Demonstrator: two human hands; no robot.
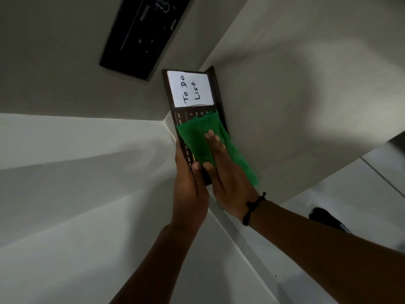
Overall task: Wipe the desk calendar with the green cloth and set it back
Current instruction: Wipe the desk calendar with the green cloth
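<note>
The desk calendar (217, 93) is a dark brown board with month names and dates, and a white note reading "To Do List" stuck on its far half. It is lifted in the air, tilted. My left hand (189, 187) grips its near end, thumb on the face. My right hand (223, 172) lies flat on the green cloth (197, 139) and presses it against the calendar's near half. The cloth hangs off the right edge. A black cord bracelet is on my right wrist.
A black rectangular panel (140, 34) hangs on the grey wall at the upper left. White surfaces (65, 139) meet in a corner behind the calendar. A dark object (328, 218) lies low at the right, on a pale floor.
</note>
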